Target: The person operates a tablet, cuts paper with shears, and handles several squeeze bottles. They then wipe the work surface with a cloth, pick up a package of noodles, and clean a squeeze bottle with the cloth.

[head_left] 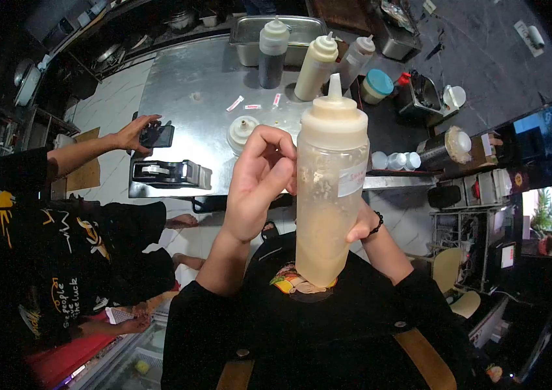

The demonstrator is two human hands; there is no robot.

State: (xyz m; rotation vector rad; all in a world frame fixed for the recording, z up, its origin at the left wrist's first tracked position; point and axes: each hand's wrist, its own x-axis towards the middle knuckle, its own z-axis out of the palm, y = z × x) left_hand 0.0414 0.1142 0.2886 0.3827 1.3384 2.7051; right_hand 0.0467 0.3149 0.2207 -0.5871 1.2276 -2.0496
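Note:
A clear squeeze bottle (328, 214) with a pale lid and pointed nozzle stands upright close to the camera. Pale yellowish liquid fills its lower part, and a white label is on its right side. My right hand (362, 226) grips it from behind, mostly hidden by the bottle. At the bottle's left side is my left hand (260, 182), its fingers curled and thumb against the fingers; whether something small is pinched there is hidden. Beyond, three small printed strips (252, 106) lie on the steel table (191, 71).
More squeeze bottles (316, 67), a metal pan (245, 44) and a teal-lidded tub (377, 84) stand at the back. A tape dispenser (170, 174) sits at the front left edge. A co-worker's hand (134, 135) touches a dark phone-like object (157, 136).

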